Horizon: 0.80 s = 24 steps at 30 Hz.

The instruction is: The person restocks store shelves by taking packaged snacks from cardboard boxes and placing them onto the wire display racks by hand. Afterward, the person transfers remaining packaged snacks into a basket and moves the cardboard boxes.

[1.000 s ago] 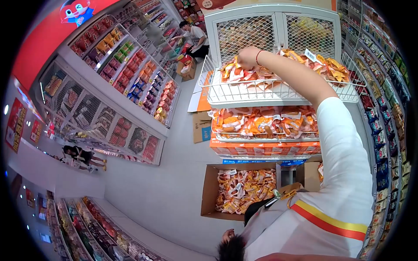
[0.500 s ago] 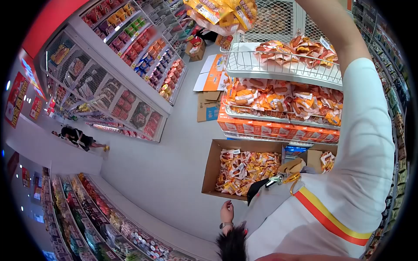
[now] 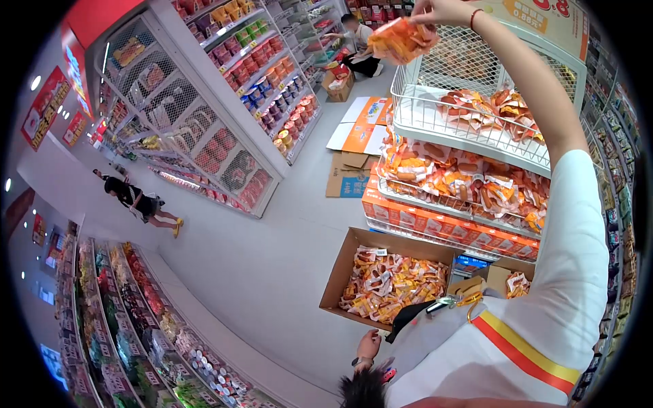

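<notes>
My right hand (image 3: 435, 15), with a red bracelet at the wrist, is raised at the top edge. Its fingers pinch an orange snack bag (image 3: 404, 42), which hangs to the left of the top wire shelf. Packaged sausages (image 3: 469, 112) lie on that white wire-fronted shelf (image 3: 422, 122), below my raised forearm. My left hand (image 3: 368, 345), with a watch on its wrist, hangs low with loosely bent fingers and nothing visible in it. It is just below a cardboard box (image 3: 335, 282) holding many wrapped sausages (image 3: 394, 282).
A second shelf of sausage packs (image 3: 449, 173) sits above orange cartons (image 3: 435, 224). Flattened cardboard (image 3: 350, 177) lies on the floor. A person (image 3: 357, 44) crouches near a small box (image 3: 337, 87); another person (image 3: 136, 204) walks at left. Snack shelves (image 3: 115, 326) line the lower left.
My right hand has come into view at the top, with an orange bag where yellow packs showed before. The view has shifted, and the shelves appear further right and tilted.
</notes>
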Each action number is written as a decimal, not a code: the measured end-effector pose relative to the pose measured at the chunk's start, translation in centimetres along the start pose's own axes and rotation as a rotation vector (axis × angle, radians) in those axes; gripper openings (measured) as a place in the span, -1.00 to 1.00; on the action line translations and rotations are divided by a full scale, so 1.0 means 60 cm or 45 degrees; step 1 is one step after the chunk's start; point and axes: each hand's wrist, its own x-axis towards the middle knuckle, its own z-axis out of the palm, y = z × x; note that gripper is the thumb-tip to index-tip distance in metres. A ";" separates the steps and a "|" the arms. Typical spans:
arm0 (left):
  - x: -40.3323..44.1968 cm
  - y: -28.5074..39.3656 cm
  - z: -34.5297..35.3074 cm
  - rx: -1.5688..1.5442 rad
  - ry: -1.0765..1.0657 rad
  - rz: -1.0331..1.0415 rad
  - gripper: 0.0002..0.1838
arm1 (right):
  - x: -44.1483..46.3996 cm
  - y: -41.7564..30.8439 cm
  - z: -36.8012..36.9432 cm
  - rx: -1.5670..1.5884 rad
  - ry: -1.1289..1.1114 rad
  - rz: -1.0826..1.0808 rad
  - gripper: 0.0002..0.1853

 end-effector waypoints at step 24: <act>0.434 -0.133 0.119 0.029 0.178 -0.509 -0.40 | -0.691 -0.106 1.030 0.799 -1.425 0.826 -0.38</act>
